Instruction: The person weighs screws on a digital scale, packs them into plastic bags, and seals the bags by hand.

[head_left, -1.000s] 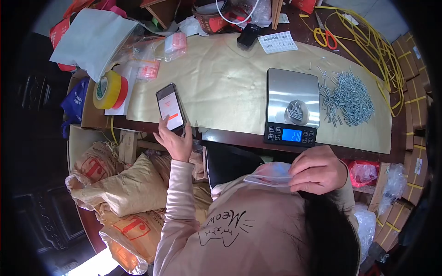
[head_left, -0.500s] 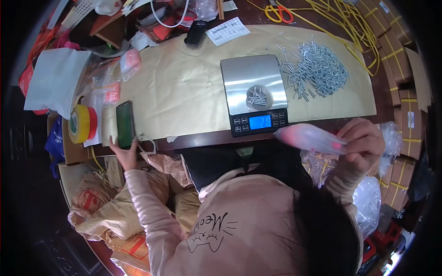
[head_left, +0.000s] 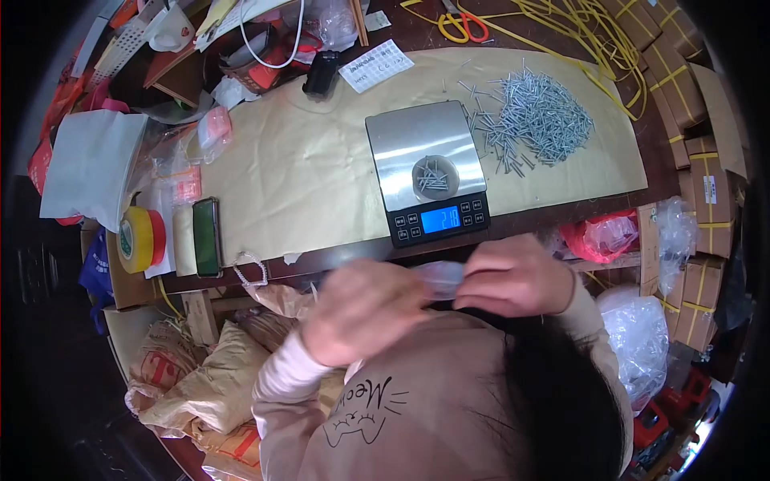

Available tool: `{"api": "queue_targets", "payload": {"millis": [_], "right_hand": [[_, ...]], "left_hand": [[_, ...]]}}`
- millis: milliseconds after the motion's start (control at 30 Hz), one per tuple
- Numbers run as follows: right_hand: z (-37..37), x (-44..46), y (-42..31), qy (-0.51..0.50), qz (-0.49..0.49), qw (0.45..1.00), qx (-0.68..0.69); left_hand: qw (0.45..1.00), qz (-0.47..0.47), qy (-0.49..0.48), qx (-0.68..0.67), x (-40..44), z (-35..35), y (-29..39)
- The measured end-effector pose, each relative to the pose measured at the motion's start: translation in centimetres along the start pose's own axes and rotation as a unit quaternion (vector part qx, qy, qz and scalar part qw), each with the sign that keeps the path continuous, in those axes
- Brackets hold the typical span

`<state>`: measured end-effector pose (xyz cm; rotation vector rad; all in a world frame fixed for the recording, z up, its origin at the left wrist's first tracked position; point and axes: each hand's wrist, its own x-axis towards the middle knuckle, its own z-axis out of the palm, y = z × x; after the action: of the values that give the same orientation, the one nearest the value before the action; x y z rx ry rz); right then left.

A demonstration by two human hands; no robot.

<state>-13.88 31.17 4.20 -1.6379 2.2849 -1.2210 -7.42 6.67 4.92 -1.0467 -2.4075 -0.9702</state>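
A golden sheet [head_left: 289, 176] covers much of the surface [head_left: 553, 214], stretching broadly between the phone [head_left: 207, 238], near the front edge at left, and the scale [head_left: 385, 152], whose keypad end sits close to that edge. Right beside the scale lies a loose pile of small metal fasteners [head_left: 545, 120]. A round cup [head_left: 451, 191] on the scale's pan holds more of them. On the person's side of the edge, between the hands, is a translucent plastic bag [head_left: 441, 279], its contents unclear. The right hand [head_left: 517, 276] pinches it, grip closed. The left hand [head_left: 365, 309] blurs at its other end; I cannot tell that grip's opening or hold.
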Motion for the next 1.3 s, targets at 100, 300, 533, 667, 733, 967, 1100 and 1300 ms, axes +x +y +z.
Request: {"api": "queue_targets", "payload": {"millis": [100,300,533,667,733,967,1100,1300], "right_hand": [[1.2,1.2,0.0,-0.007,-0.026,0.999,-0.025],[1.5,2.1,0.2,0.038,-0.049,0.998,-0.004],[1.4,4.2,3.0,0.058,-0.028,0.99,0.123],[4.9,3.9,4.3,0.029,0.05,0.891,0.451],[7.3,3.0,5.0,-0.121,0.124,0.801,0.574],[8.0,2.2,5.5,-0.036,0.186,0.754,0.629],[8.6,2.2,6.3,0.149,0.209,0.846,0.468],[7.2,2.2,5.7,0.182,0.27,0.896,0.301]], "left_hand": [[0.999,0.011,0.011,0.032,0.5,1.7,1.3],[0.993,-0.049,-0.094,0.052,0.7,0.2,1.3],[0.991,-0.042,-0.081,-0.102,1.2,-2.3,0.9],[0.96,-0.137,-0.033,-0.241,1.0,-3.6,0.2],[0.911,-0.237,0.069,-0.33,0.6,-3.9,0.5],[0.792,-0.389,0.221,-0.415,-3.5,-5.2,-3.7],[0.622,-0.295,0.235,-0.686,-6.7,-3.1,-4.0],[0.591,-0.325,0.259,-0.691,-8.4,1.5,-4.3]]}}
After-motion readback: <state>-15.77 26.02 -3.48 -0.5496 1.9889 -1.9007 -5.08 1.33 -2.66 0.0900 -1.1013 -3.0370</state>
